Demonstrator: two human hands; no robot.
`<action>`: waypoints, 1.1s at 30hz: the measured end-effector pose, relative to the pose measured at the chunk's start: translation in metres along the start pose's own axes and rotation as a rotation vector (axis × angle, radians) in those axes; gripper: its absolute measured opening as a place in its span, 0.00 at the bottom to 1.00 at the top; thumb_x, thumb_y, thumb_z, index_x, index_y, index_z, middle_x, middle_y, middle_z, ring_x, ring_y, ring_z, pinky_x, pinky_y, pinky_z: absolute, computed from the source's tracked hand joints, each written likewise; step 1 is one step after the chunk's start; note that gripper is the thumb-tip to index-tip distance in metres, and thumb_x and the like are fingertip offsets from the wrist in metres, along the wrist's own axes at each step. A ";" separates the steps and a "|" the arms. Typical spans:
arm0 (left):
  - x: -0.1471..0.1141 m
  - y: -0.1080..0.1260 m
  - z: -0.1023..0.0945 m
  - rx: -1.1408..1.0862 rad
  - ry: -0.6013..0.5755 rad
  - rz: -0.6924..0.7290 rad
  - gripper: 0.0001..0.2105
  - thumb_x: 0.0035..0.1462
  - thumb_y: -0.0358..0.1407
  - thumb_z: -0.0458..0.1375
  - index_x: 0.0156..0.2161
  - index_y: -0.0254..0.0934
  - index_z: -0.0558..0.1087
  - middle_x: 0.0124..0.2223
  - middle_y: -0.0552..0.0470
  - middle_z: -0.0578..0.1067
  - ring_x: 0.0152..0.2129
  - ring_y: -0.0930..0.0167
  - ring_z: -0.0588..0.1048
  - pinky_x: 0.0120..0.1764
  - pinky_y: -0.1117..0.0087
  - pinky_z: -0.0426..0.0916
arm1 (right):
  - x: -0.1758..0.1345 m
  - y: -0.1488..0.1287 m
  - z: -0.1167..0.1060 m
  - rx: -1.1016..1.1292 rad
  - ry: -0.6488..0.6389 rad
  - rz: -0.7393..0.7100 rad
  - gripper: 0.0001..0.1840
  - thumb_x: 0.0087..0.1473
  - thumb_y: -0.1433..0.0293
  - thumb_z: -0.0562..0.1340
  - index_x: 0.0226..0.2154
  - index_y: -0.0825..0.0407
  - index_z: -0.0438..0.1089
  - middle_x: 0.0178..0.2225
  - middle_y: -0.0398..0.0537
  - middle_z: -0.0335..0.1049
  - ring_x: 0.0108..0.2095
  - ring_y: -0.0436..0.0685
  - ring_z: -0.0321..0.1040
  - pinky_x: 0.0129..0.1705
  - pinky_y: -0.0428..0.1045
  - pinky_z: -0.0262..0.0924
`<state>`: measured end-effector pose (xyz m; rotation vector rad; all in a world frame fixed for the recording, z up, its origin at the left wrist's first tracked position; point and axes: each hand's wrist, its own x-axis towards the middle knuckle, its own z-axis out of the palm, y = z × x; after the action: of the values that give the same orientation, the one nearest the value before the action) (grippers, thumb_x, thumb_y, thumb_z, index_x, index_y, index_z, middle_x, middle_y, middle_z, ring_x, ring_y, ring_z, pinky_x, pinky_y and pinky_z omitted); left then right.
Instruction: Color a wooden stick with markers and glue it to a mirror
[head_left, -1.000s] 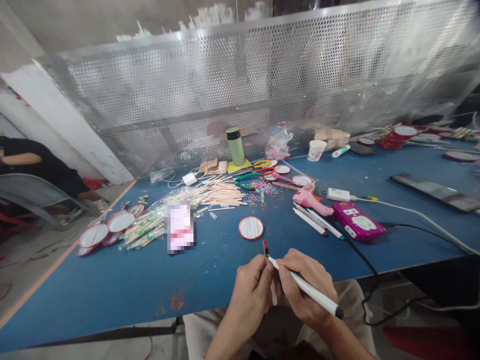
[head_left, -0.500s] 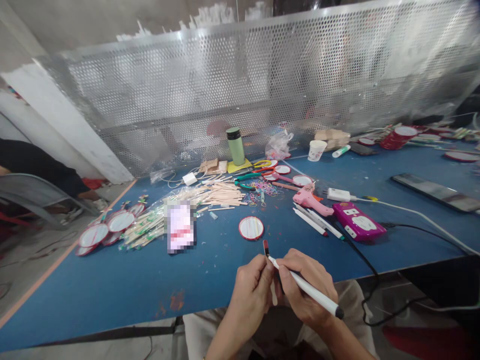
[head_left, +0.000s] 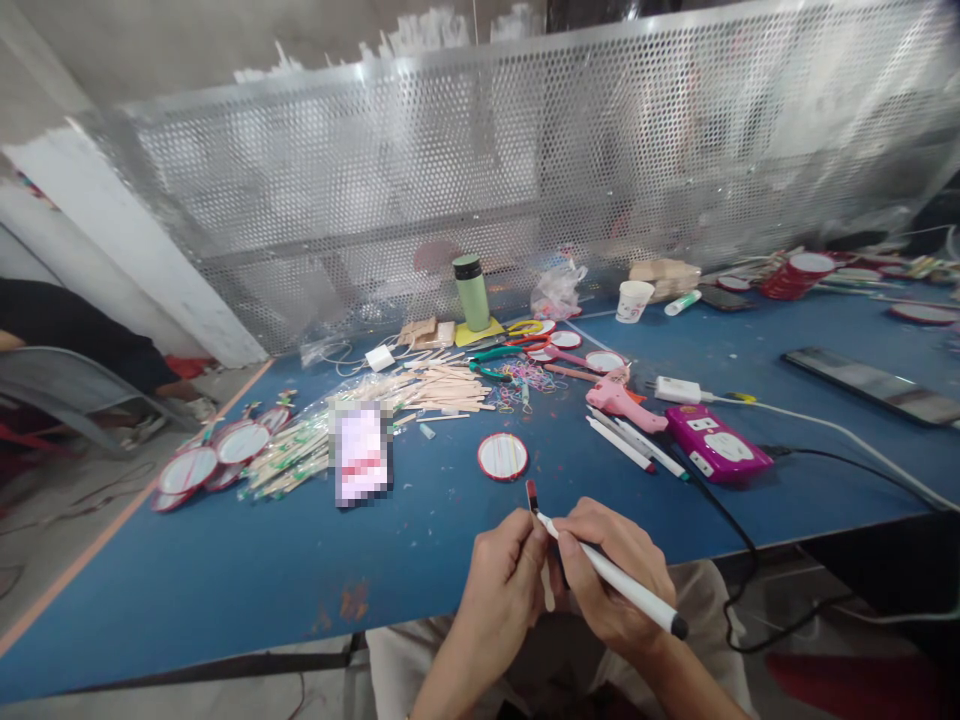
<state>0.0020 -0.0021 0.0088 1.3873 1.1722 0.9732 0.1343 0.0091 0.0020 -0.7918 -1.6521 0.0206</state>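
Near the table's front edge, my left hand pinches a small wooden craft stick whose upper end is coloured dark red. My right hand grips a white marker with a black end. The marker's tip touches or nearly touches the stick just below the red part; I cannot tell which. Part of the stick is hidden behind my left fingers, and its pale lower end shows beneath them. Just beyond my hands lies a round white disc with a red rim.
Wooden sticks and a phone-like blurred object lie left of centre. On the right are several markers, a pink glue gun, a purple power strip with cables, and a phone. A green bottle stands behind.
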 end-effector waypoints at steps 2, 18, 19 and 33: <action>0.000 0.002 0.000 -0.012 -0.008 -0.001 0.17 0.65 0.47 0.50 0.26 0.41 0.61 0.15 0.63 0.59 0.11 0.77 0.57 0.19 0.76 0.54 | 0.000 0.000 0.000 0.004 0.014 0.006 0.08 0.59 0.79 0.58 0.33 0.51 0.69 0.23 0.43 0.72 0.23 0.52 0.71 0.27 0.46 0.65; -0.001 0.001 -0.001 0.025 -0.005 -0.006 0.17 0.66 0.47 0.49 0.27 0.40 0.61 0.16 0.62 0.61 0.12 0.77 0.56 0.17 0.76 0.50 | 0.002 -0.002 -0.001 -0.007 0.034 0.010 0.09 0.58 0.79 0.58 0.32 0.51 0.70 0.22 0.42 0.72 0.22 0.51 0.71 0.26 0.46 0.64; -0.001 0.002 0.000 0.021 -0.004 -0.005 0.17 0.66 0.47 0.49 0.27 0.40 0.62 0.16 0.62 0.61 0.12 0.77 0.56 0.18 0.76 0.50 | 0.001 -0.002 -0.001 -0.004 0.040 0.009 0.09 0.58 0.79 0.58 0.32 0.51 0.70 0.22 0.42 0.72 0.22 0.51 0.71 0.26 0.46 0.64; 0.000 0.008 0.001 -0.030 -0.023 -0.029 0.20 0.64 0.52 0.50 0.27 0.41 0.61 0.15 0.63 0.59 0.11 0.77 0.55 0.18 0.75 0.52 | 0.002 -0.001 -0.001 -0.003 0.027 0.010 0.09 0.58 0.79 0.58 0.33 0.51 0.69 0.22 0.42 0.72 0.23 0.51 0.71 0.26 0.46 0.65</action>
<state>0.0041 -0.0027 0.0161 1.3512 1.1525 0.9486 0.1345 0.0089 0.0038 -0.7991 -1.6228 0.0142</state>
